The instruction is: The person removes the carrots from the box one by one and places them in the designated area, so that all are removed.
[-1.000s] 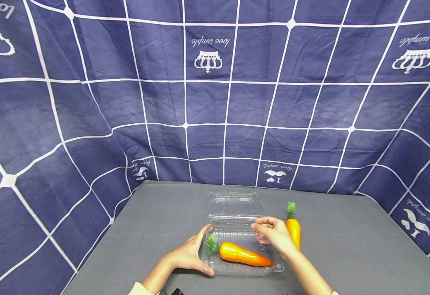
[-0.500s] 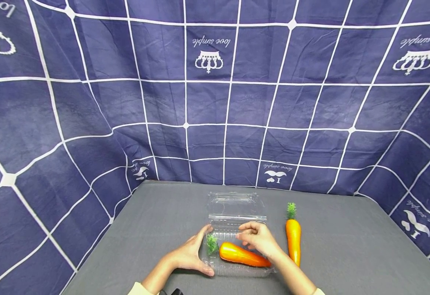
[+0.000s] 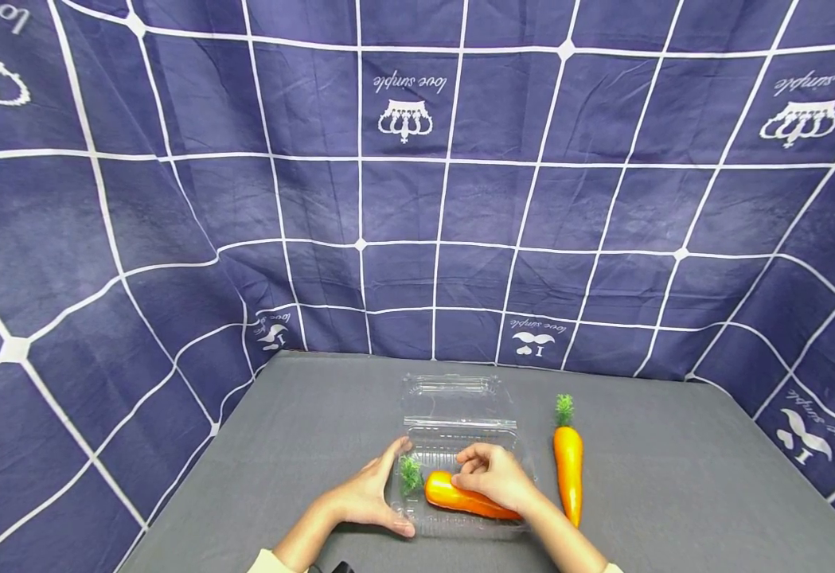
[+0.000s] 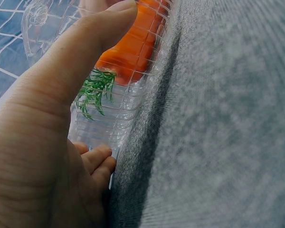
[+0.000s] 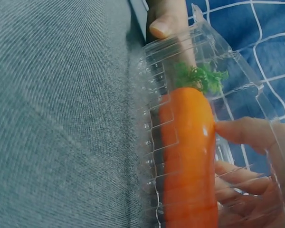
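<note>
My spread left hand (image 3: 368, 491) brackets the left end of the clear plastic box (image 3: 427, 458); my loosely parted right hand (image 3: 492, 477) touches the orange, green-topped carrot (image 3: 444, 493) already inside. Lid (image 3: 458, 398) open; matching second carrot (image 3: 569, 469) outside, right.

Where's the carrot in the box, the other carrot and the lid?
Boxed carrot (image 3: 462, 500): head view, on its orange body.
Other carrot (image 3: 569, 468): head view, on its orange body.
Lid (image 3: 458, 403): head view, clear middle.

Orange carrot (image 3: 442, 493), green top (image 3: 411, 475), lying in open clear container (image 3: 453, 438).
</note>
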The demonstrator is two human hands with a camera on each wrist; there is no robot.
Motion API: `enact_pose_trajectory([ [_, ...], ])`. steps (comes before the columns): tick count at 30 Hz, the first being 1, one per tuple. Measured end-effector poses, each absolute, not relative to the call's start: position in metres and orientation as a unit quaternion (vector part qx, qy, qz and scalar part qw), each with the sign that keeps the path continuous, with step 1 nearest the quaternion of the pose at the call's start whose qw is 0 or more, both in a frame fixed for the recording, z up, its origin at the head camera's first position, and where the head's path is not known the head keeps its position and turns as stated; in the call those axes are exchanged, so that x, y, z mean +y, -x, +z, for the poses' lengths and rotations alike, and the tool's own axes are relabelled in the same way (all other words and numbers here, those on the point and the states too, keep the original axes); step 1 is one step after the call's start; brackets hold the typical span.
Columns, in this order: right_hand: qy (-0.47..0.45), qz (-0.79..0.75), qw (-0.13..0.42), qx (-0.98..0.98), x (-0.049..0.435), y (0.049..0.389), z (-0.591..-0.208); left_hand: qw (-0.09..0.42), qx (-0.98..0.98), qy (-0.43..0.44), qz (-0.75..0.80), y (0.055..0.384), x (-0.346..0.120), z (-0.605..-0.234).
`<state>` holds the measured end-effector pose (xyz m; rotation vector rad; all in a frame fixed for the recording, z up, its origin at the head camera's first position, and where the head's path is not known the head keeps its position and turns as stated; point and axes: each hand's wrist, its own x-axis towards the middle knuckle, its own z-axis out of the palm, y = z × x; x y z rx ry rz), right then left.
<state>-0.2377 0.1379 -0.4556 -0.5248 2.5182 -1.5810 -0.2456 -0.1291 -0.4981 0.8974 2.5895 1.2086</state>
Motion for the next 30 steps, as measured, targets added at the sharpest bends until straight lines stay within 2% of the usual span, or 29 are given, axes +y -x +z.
enact_pose_trajectory([
  [16,0.263,-0.417,0.065,0.868,0.1361,0.2376,-0.4619,0.077,0.864,-0.293,0.401,0.2432,-0.1275,-0.4951],
  [30,0.246,-0.427,0.044,0.869,0.1352,0.2388,-0.4624,0.080,0.867,-0.287,0.400,0.2431,-0.1276,-0.4940],
])
